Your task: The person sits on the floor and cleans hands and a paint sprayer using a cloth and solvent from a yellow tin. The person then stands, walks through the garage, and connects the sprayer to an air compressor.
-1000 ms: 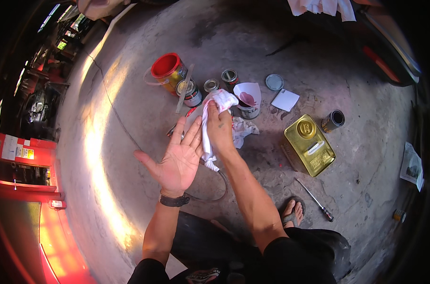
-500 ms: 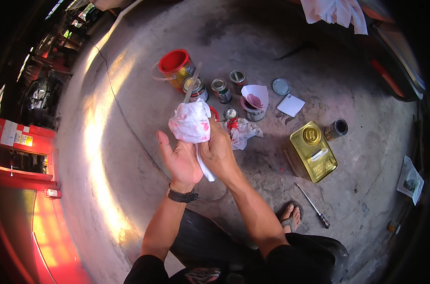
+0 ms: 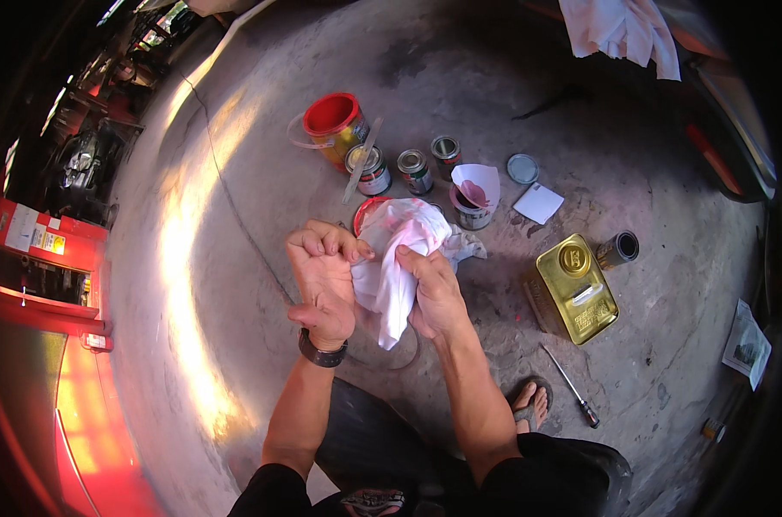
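Note:
A white rag [image 3: 389,274] with pink-red stains hangs bunched in my right hand [image 3: 438,297], pinched between the thumb and fingers. Beside it, my left hand [image 3: 324,284] is turned palm up, holding nothing, with loosely bent fingers and the thumb held out; its fingertips are close to the rag's left edge. Under the rag shows part of a red rim [image 3: 369,211]. Another stained cloth [image 3: 467,246] lies on the floor, partly hidden behind the rag. Just beyond stand small paint cans [image 3: 415,172] and a can with a white paper cone [image 3: 477,185] in it.
A red-rimmed bucket [image 3: 333,129] and a can with a flat stick [image 3: 363,159] stand farther off. To the right are a gold square tin [image 3: 585,302], a dark open can [image 3: 619,248], a screwdriver [image 3: 572,388], a round lid [image 3: 523,168] and a white pad [image 3: 538,203].
My left hand has come off the rag, and its fingers have curled. My right hand has moved slightly right with the rag, which now hangs loosely instead of covering the left fingers.

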